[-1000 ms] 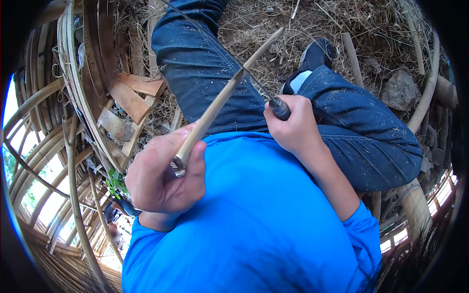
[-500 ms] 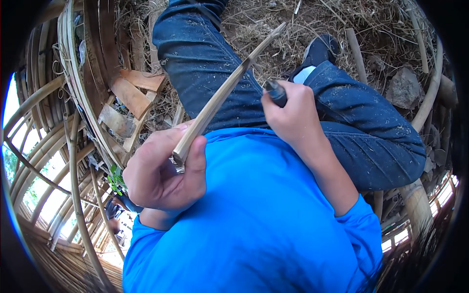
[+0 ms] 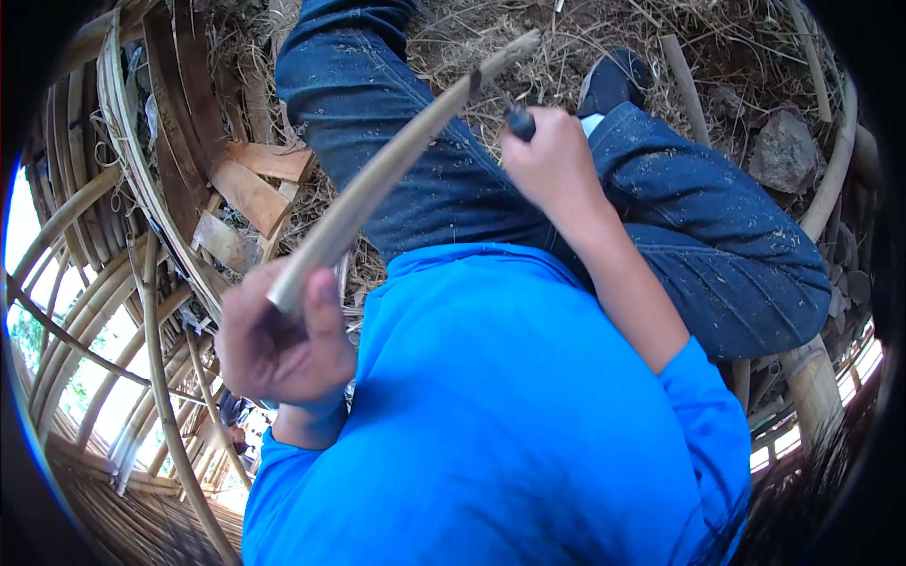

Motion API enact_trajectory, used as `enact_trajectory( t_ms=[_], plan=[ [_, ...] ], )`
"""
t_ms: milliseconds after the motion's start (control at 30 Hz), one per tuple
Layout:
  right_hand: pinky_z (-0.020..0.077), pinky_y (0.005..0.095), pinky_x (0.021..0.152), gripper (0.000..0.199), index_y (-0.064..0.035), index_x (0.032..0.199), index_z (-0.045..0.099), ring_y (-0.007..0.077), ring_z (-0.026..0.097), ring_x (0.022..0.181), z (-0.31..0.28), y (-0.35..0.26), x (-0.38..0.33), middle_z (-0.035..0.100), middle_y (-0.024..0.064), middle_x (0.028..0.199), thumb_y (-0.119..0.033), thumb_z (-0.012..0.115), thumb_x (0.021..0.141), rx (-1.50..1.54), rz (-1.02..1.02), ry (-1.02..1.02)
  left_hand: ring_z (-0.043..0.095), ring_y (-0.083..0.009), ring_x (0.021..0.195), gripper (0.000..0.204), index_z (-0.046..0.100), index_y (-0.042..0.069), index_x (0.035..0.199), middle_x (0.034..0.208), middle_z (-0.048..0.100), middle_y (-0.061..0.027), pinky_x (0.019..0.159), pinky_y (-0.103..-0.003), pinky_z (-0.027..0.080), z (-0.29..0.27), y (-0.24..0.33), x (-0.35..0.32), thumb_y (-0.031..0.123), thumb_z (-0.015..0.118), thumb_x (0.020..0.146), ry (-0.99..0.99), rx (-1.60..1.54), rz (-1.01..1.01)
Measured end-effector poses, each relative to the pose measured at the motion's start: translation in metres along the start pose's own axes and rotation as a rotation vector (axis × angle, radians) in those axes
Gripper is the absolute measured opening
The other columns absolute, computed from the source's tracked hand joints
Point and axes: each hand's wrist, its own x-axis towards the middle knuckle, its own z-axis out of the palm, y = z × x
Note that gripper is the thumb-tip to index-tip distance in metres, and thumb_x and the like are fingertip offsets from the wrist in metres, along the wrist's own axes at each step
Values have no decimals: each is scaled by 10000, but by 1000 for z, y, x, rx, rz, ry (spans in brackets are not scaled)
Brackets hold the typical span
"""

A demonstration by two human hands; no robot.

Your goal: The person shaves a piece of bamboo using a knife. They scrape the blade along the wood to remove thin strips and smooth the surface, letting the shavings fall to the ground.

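My left hand [image 3: 283,340] is closed round the near end of a long pale strip of split bamboo or wood [image 3: 377,193]. The strip slants up and to the right over my thigh, its frayed far end above the ground. In my closed right hand [image 3: 557,156] is a knife by its dark handle [image 3: 519,123]. Its thin blade [image 3: 498,91] is blurred and reaches left to the strip. A dark patch shows where the two meet, near the far end. How deep the blade sits there I cannot tell.
My jeans-clad legs [image 3: 717,226] are bent, one dark shoe [image 3: 613,80] beyond them. Dry straw [image 3: 472,38] covers the ground. Flat wood pieces [image 3: 250,193] and long bamboo strips [image 3: 142,160] lie at left. A stone [image 3: 785,151] and a thick bamboo pole [image 3: 810,387] are at right.
My left hand and the strip have shifted left. My right hand with the knife has moved a little up and away, and the blade meets the strip nearer its far end.
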Motion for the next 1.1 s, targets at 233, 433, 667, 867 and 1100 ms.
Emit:
enact_trajectory(
  t_ms=[233,433,667,867,1100],
  plan=[
    [499,477,780,257,24,792,669,423,634,833,5,-1,15,635,285,813,-217,587,762,-81,80,-32,568,-83,694,108,565,-52,921,793,589,-75,638,-186,443,0,-4,3,-17,634,846,92,27,-234],
    [502,468,779,250,26,850,667,416,636,850,1,30,37,645,273,830,-202,589,783,-156,252,-9,661,-209,806,65,544,-77,906,852,629,-162,762,-310,550,6,-12,13,-35,579,872,118,-88,-181],
    [499,457,848,271,29,899,673,397,638,919,4,25,43,654,260,924,-205,610,777,-176,312,-20,655,-194,790,68,547,-78,905,850,624,-156,744,-334,584,3,-12,14,-22,574,878,101,-59,-143],
    [488,446,873,251,23,907,674,395,628,951,3,29,42,651,257,958,-179,601,778,-155,313,17,637,-167,808,63,540,-93,869,836,594,-132,758,-341,596,14,-4,10,-33,555,885,113,-144,-162],
    [503,454,823,235,26,897,677,401,639,899,4,35,36,653,264,923,-160,601,775,-169,225,37,637,-175,800,70,538,-91,871,811,562,-107,741,-346,600,13,-7,8,-25,557,887,111,-128,-132]
  ],
)
